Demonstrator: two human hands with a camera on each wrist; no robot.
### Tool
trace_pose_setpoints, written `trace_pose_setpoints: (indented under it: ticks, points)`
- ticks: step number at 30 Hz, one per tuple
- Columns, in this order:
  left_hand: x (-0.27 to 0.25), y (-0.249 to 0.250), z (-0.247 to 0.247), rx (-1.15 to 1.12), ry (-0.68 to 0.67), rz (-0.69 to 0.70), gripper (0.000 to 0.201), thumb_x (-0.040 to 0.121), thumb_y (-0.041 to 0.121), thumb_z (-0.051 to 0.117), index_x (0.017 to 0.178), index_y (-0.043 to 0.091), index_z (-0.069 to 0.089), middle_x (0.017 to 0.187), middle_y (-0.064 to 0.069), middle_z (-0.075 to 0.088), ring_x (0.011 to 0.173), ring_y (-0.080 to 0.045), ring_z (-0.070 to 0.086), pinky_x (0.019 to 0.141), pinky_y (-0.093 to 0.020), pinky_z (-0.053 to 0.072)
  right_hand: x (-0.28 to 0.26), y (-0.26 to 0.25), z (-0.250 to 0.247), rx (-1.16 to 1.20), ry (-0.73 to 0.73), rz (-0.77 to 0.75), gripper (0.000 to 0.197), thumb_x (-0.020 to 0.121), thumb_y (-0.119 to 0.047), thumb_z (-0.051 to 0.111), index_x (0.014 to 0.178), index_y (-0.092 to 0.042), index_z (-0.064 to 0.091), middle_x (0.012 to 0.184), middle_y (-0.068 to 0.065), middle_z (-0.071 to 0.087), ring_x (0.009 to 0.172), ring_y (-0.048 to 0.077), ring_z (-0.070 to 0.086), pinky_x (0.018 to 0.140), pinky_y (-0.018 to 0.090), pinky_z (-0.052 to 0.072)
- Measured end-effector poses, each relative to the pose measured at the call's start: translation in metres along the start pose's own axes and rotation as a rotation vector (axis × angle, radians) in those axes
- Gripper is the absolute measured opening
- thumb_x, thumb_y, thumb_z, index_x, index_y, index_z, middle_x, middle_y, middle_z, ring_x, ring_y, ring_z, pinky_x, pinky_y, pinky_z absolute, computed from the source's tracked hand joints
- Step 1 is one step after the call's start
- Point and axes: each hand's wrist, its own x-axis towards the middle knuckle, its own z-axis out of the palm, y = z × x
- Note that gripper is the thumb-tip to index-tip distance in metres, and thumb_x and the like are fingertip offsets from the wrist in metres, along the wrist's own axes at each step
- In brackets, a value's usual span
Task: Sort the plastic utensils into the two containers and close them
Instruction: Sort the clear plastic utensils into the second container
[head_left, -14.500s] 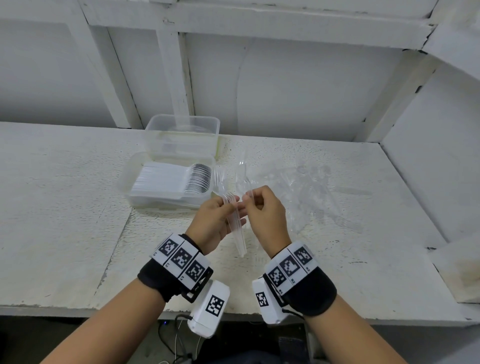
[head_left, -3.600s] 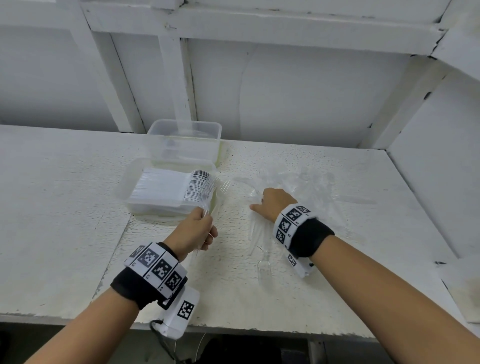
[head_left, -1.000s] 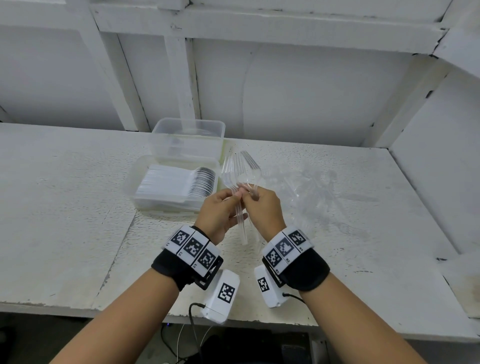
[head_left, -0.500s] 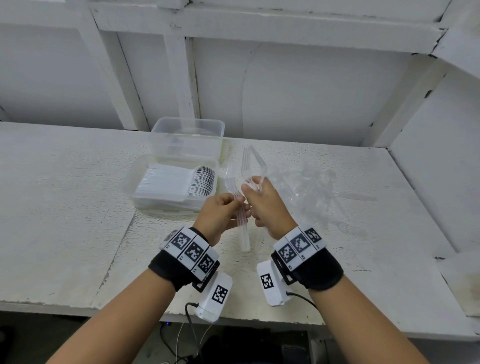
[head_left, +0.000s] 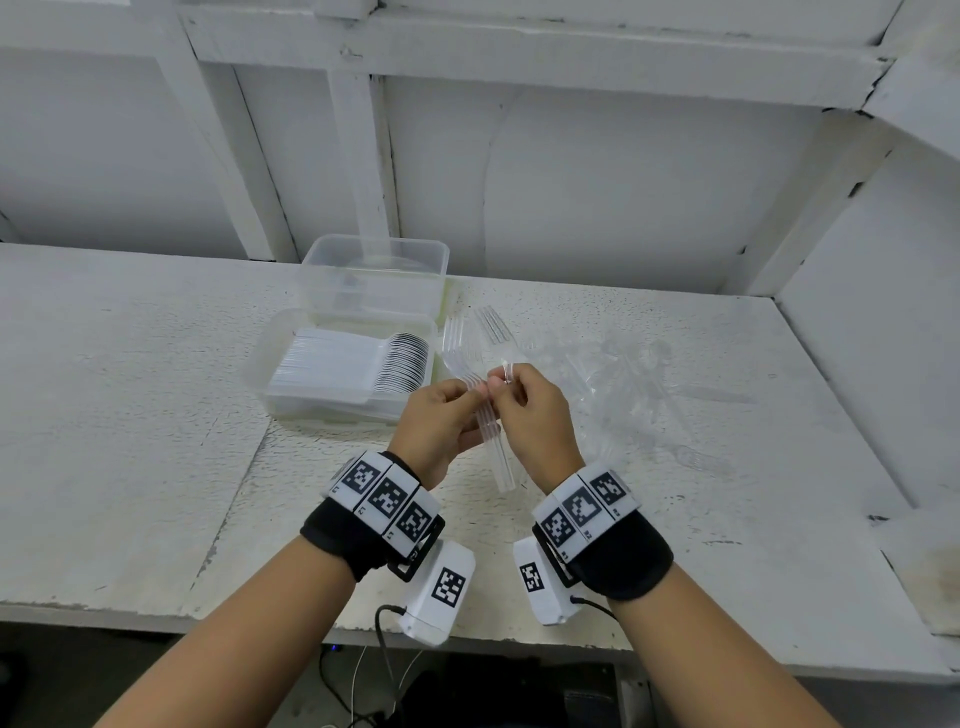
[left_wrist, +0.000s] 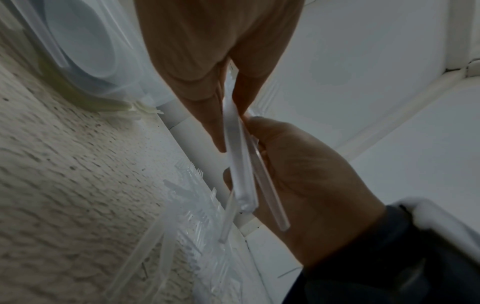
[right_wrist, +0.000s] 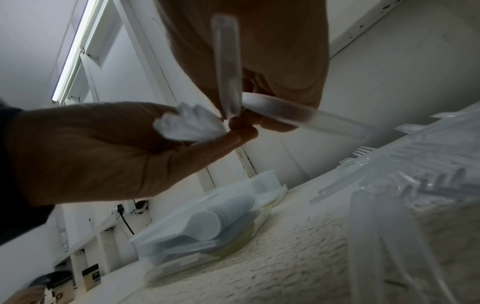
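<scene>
Both hands meet above the middle of the table. My left hand pinches a small bundle of clear plastic forks by the handles, tines pointing away. My right hand pinches another clear fork right beside the bundle, touching it. The near clear container holds a neat stack of white spoons and has no lid on. Behind it stands a second clear container; what lies inside is unclear. A loose pile of clear utensils lies on the table to the right.
A white wall with wooden beams rises close behind the containers, and a side wall bounds the table on the right. The table's front edge runs just under my wrists. A single clear utensil lies apart at the right.
My right hand has dropped slightly and brought its fork against the bundle in my left hand. The containers and the pile have not moved.
</scene>
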Motion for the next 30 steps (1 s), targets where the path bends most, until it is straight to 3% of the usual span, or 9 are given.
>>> trace_pose_setpoints:
  ticks: [3,7,10,15,19,22,25,30]
  points:
    - [-0.001,0.003,0.001,-0.012,-0.010,-0.007,0.016,0.094,0.009,0.051,0.088,-0.005,0.059,0.095,-0.021,0.066,0.081,-0.023,0.067,0.070,-0.027,0.058,0.000,0.002,0.001,-0.023,0.013,-0.030,0.016,0.096,-0.022,0.048,0.091,-0.013,0.060,0.078,-0.006,0.056,0.069,0.004,0.051,0.060,0.008,0.040]
    - [-0.002,0.006,0.000,-0.089,-0.012,-0.032,0.027,0.094,0.008,0.050,0.109,-0.014,0.054,0.087,-0.020,0.066,0.070,-0.018,0.070,0.062,-0.024,0.057,0.000,0.005,0.003,-0.030,0.027,-0.013,0.026,0.097,-0.021,0.048,0.115,-0.009,0.062,0.106,0.000,0.041,0.089,0.004,0.046,0.067,-0.005,0.035]
    - [-0.003,0.006,0.000,-0.117,-0.023,-0.039,0.029,0.094,0.007,0.050,0.112,-0.016,0.053,0.078,-0.014,0.070,0.067,-0.017,0.070,0.060,-0.023,0.056,0.000,0.007,0.004,-0.014,0.017,0.001,0.028,0.097,-0.021,0.048,0.119,-0.010,0.060,0.109,0.000,0.039,0.091,0.003,0.046,0.068,-0.006,0.035]
    - [0.000,0.006,0.001,-0.102,0.032,-0.031,0.022,0.091,0.005,0.055,0.108,-0.010,0.056,0.084,-0.016,0.068,0.069,-0.019,0.070,0.064,-0.028,0.058,-0.001,0.008,0.000,-0.034,0.008,0.008,0.028,0.098,-0.021,0.044,0.119,-0.014,0.061,0.110,0.002,0.045,0.091,0.006,0.050,0.067,-0.006,0.035]
    - [0.001,0.006,0.000,-0.058,0.033,-0.050,0.008,0.090,0.004,0.056,0.086,-0.003,0.059,0.079,-0.012,0.068,0.066,-0.016,0.069,0.065,-0.028,0.059,0.006,0.006,-0.006,-0.033,0.025,0.033,0.028,0.098,-0.021,0.041,0.117,-0.017,0.061,0.115,0.001,0.056,0.084,-0.006,0.050,0.067,0.001,0.038]
    - [-0.001,0.005,0.000,-0.031,-0.045,-0.068,0.009,0.090,0.004,0.055,0.086,-0.002,0.061,0.080,-0.012,0.068,0.068,-0.016,0.068,0.066,-0.028,0.059,0.016,0.001,-0.011,0.021,-0.006,0.064,0.026,0.095,-0.024,0.050,0.116,-0.015,0.061,0.100,-0.001,0.060,0.077,-0.003,0.053,0.063,0.004,0.038]
    - [-0.004,0.004,0.001,-0.014,-0.138,-0.095,0.011,0.092,0.003,0.052,0.091,-0.002,0.062,0.082,-0.012,0.070,0.072,-0.017,0.070,0.067,-0.028,0.059,0.023,-0.004,-0.015,0.117,-0.050,0.113,0.009,0.091,-0.021,0.057,0.095,-0.015,0.063,0.080,-0.006,0.059,0.061,-0.001,0.051,0.047,0.005,0.037]
    - [-0.004,0.006,-0.003,-0.051,-0.175,-0.128,0.015,0.093,0.007,0.052,0.098,-0.003,0.061,0.082,-0.012,0.072,0.075,-0.018,0.071,0.065,-0.026,0.058,0.026,-0.002,-0.022,0.316,-0.082,0.253,0.003,0.088,-0.021,0.063,0.086,-0.021,0.062,0.071,-0.007,0.054,0.041,0.000,0.035,0.035,0.015,0.028]
